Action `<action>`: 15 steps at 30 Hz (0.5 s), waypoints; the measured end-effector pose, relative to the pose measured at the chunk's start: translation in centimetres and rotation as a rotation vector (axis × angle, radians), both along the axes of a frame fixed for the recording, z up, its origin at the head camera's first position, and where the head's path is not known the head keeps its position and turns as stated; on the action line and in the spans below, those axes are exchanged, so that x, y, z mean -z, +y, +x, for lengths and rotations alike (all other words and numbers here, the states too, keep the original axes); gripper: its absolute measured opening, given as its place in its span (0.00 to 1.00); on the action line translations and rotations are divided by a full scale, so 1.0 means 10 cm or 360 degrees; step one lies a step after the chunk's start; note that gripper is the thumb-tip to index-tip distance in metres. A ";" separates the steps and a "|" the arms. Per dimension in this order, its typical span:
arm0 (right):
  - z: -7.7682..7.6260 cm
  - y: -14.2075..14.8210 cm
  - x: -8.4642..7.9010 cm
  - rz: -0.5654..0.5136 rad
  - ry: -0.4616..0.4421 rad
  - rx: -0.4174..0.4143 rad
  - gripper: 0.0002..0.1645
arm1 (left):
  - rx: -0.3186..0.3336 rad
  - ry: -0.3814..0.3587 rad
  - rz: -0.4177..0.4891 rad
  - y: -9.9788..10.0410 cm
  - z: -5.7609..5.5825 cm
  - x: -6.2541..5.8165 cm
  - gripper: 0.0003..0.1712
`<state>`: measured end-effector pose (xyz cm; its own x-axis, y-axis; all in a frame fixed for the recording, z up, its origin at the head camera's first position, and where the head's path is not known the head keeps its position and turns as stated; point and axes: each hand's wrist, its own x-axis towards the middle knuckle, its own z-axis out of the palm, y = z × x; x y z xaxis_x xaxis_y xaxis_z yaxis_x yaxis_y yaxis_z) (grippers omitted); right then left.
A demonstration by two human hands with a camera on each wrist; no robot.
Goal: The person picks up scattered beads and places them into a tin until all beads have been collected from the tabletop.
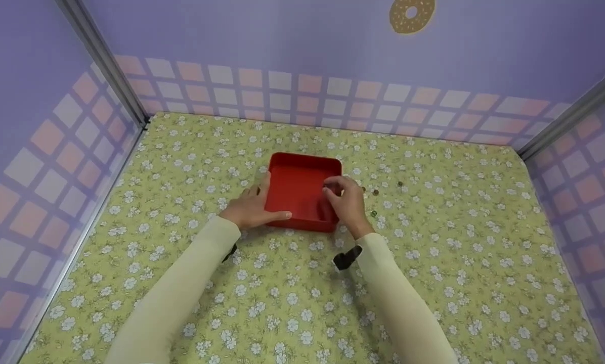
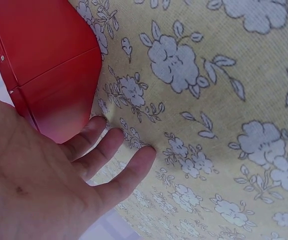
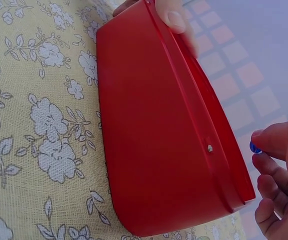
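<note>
A square red open-topped box (image 1: 295,187) sits on the flowered cloth. My left hand (image 1: 252,206) spans its near left corner, fingers straight along the left side and thumb lying over the near rim. In the left wrist view the other fingers (image 2: 126,175) extend loosely beside the red wall, their tips at the cloth. Over the box's right part is my right hand (image 1: 348,202). Between its thumb and forefinger it pinches a small, round blue bead (image 3: 255,147), mostly covered by the fingertips. The right wrist view has this hand above the rim.
To the right of the box lie several small pieces on the cloth: a green one (image 1: 374,214), a brown one (image 1: 376,192) and another brown one (image 1: 400,184). Purple panels with pink and white checks (image 1: 310,83) enclose the table at the back and sides.
</note>
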<state>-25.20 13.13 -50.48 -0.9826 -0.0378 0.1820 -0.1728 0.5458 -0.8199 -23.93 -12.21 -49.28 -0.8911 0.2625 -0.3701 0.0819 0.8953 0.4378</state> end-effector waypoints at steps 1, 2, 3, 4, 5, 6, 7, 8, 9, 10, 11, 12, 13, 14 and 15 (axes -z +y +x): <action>0.00 0.00 0.00 -0.0005 0.0000 0.0002 0.12 | -0.0004 0.0001 0.0001 0.00 0.00 0.00 0.71; 0.00 0.00 0.00 -0.0011 -0.0002 0.0008 0.12 | -0.0005 0.0008 -0.0003 0.00 0.00 0.00 0.71; 0.00 0.00 -0.01 -0.0017 -0.0004 0.0015 0.12 | -0.0005 0.0009 -0.0002 0.00 -0.01 0.01 0.71; 0.00 0.00 -0.01 -0.0017 -0.0007 0.0025 0.12 | -0.0004 0.0006 -0.0004 0.00 -0.01 0.01 0.70; 0.00 0.00 -0.01 -0.0016 -0.0012 0.0034 0.12 | -0.0004 0.0007 -0.0007 0.00 -0.01 0.01 0.70; -0.01 0.01 -0.01 -0.0013 -0.0014 0.0043 0.12 | -0.0006 0.0003 -0.0010 0.00 -0.01 0.01 0.70; -0.01 0.01 -0.01 -0.0012 -0.0017 0.0051 0.12 | -0.0005 0.0003 -0.0010 0.00 -0.01 0.01 0.70; -0.01 0.02 -0.02 -0.0006 -0.0018 0.0059 0.11 | -0.0004 0.0002 -0.0012 0.00 -0.01 0.01 0.69; 0.00 0.03 -0.02 -0.0006 -0.0019 0.0064 0.11 | -0.0006 0.0002 -0.0008 0.00 -0.01 0.00 0.69; 0.00 0.04 -0.03 -0.0007 -0.0022 0.0070 0.11 | -0.0007 0.0004 -0.0006 0.00 -0.01 0.00 0.69; 0.00 0.05 -0.03 -0.0013 -0.0026 0.0072 0.10 | -0.0011 0.0004 -0.0002 0.00 -0.01 0.00 0.69; 0.00 0.06 -0.04 -0.0018 -0.0030 0.0075 0.10 | -0.0014 0.0002 0.0002 0.00 -0.01 0.00 0.69; 0.01 0.07 -0.04 -0.0025 -0.0038 0.0078 0.10 | -0.0016 -0.0002 0.0004 0.01 -0.01 0.00 0.69; 0.02 0.08 -0.05 -0.0024 -0.0049 0.0079 0.10 | -0.0014 -0.0010 0.0003 0.01 0.00 -0.01 0.69; 0.02 0.09 -0.05 -0.0030 -0.0057 0.0080 0.10 | -0.0015 -0.0015 0.0002 0.01 0.00 -0.01 0.69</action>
<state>-24.96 13.99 -49.98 -0.9890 0.0148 0.1469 -0.1160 0.5376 -0.8352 -23.96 -12.11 -49.22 -0.8900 0.2549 -0.3781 0.0696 0.8954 0.4397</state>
